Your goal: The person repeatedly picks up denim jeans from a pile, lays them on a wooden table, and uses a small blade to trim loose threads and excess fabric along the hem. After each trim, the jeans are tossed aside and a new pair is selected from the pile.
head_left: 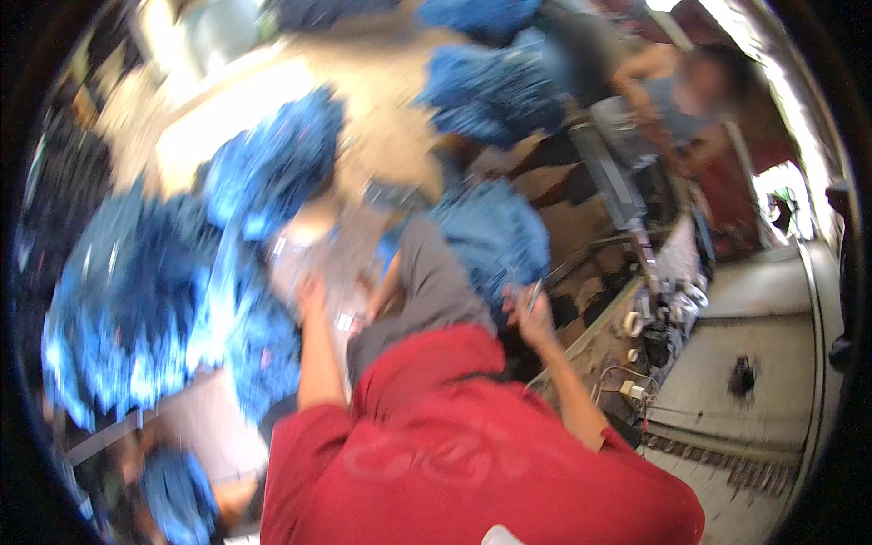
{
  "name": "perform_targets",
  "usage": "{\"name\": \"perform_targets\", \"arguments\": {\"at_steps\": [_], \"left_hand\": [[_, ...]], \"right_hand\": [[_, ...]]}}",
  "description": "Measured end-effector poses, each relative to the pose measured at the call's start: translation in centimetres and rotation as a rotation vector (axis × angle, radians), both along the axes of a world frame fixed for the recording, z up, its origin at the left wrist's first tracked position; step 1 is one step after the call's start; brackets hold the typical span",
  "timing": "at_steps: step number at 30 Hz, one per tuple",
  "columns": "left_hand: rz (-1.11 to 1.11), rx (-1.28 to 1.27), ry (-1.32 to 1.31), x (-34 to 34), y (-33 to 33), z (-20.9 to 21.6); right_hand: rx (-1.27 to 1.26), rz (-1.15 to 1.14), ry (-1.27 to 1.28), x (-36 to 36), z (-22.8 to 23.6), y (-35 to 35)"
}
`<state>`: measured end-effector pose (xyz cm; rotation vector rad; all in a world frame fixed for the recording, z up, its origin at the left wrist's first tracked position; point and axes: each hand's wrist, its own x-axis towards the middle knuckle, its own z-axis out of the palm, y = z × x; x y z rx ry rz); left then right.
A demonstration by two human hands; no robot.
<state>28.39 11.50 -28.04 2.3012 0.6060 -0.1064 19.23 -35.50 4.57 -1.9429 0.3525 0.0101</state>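
Observation:
My left hand (311, 295) is low in front of me, smeared by motion, beside a blue denim bundle (259, 341). I cannot make out its fingers or anything in them. Just beyond it is a pale, shiny patch, too blurred to name. On the other side of my grey-trousered leg (434, 272), my right hand (531, 318) is closed on a thin grey tool (536, 289), its kind unclear. Close by that hand lies a heap of light blue denim (490, 232), its near edge almost touching the fingers.
Blue denim heaps (136, 291) fill the left, with another pile (272, 163) farther off. More denim (490, 86) lies at the far middle. At far right is another person (677, 100). A cluttered ledge (668, 318) with cables runs along my right.

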Motion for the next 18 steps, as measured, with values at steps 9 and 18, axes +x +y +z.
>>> {"name": "perform_targets", "arguments": {"at_steps": [9, 18], "left_hand": [[0.366, -0.532, -0.201, -15.5, -7.0, 29.6], [0.552, 0.419, -0.439, -17.3, 2.6, 31.0]], "right_hand": [[-0.532, 0.745, -0.169, 15.5, 2.4, 13.7], [-0.480, 0.791, -0.362, 26.5, -3.8, 30.3]]}}
